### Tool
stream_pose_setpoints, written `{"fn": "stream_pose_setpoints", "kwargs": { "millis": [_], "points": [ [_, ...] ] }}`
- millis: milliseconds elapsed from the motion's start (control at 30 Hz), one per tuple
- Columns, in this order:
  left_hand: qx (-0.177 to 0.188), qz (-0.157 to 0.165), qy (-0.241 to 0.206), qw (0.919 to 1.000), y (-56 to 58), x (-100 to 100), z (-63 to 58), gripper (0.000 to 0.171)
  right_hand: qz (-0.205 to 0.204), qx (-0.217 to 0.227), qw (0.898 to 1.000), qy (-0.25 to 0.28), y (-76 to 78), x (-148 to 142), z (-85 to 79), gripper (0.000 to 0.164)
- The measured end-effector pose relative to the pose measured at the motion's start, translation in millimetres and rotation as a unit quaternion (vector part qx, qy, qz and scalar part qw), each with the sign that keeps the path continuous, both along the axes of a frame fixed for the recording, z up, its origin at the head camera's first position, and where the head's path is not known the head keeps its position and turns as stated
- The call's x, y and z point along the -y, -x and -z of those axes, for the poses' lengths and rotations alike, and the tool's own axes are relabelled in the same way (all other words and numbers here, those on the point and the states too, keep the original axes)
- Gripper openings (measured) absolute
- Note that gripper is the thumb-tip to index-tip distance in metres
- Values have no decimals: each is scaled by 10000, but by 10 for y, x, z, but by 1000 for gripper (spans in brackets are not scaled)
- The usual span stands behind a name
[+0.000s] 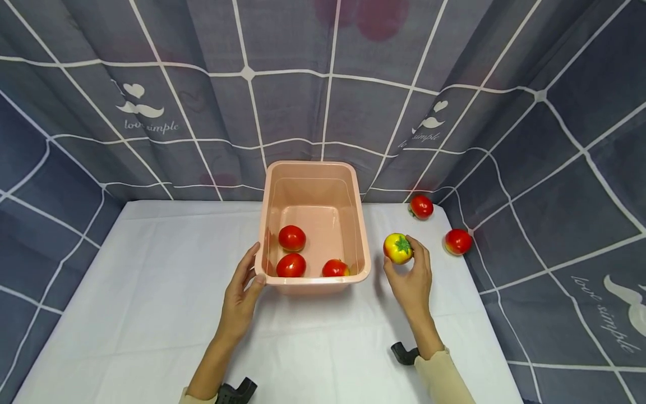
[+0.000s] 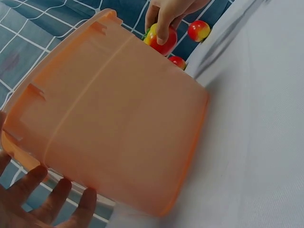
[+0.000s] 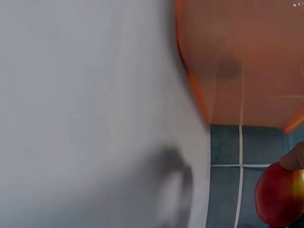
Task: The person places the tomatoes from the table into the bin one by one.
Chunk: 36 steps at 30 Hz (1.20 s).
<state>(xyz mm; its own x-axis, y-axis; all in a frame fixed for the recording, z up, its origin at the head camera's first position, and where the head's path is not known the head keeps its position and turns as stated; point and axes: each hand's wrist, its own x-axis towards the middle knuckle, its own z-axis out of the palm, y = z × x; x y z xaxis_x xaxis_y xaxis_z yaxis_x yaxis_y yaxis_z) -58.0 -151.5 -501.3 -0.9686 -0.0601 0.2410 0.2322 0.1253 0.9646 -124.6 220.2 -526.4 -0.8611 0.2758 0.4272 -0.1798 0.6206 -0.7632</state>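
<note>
Three red tomatoes [image 1: 291, 265] in pink bin [image 1: 323, 193] on white counter [image 1: 161, 314]. Right hand [image 1: 413, 281]: grip pinching yellow-red tomato [image 1: 397, 248], raised above counter, just right of bin. Left hand [image 1: 239, 304]: grip on bin's near left corner, fingers apart. Two more tomatoes [image 1: 458, 242] at counter's far right.

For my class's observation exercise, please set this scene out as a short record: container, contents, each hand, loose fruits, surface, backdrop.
Container: pink bin
Contents: two red fruits along the left, one red-and-yellow fruit near right
Left hand: holds the bin's near left corner
Right hand: pinches a yellow-and-red fruit, right of the bin
Loose fruits: two, at the far right
Surface: white cloth
Backdrop: grey gridded curtain
</note>
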Motion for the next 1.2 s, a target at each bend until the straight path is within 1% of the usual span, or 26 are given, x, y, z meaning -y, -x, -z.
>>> {"fn": "stream_pose_setpoints", "kwargs": {
  "millis": [200, 400, 533, 667, 767, 933, 1033, 1100, 1200],
  "points": [
    [47, 13, 42, 10000, -3, 7, 3, 65, 45, -26, 10000, -2, -111, 41, -12, 72],
    [44, -32, 29, 10000, 7, 29, -9, 65, 24, -69, 10000, 30, -112, 63, -76, 73],
    [31, -14, -21, 10000, 14, 28, -2, 65, 32, -175, 9998, 48, -111, 70, -127, 73],
    [57, 24, -30, 10000, 11, 22, 5, 65, 62, -283, 9996, -14, -138, 93, -197, 75],
    [66, 76, -23, 9999, 5, 22, 0, 65, 35, -356, 9993, -78, -168, 142, -306, 76],
    [108, 137, -9, 9998, 4, 23, -7, 65, -246, -608, 9978, 34, -251, 299, -583, 77],
    [85, 145, 0, 9999, 5, 26, -5, 65, -543, -769, 9955, 112, -304, 427, -719, 78],
    [57, 127, -8, 9999, 6, 27, 3, 65, -758, -821, 9937, 127, -341, 521, -774, 79],
    [60, 146, -19, 9999, 9, 25, 14, 66, -1071, -889, 9901, 157, -384, 652, -805, 80]
  ]
}}
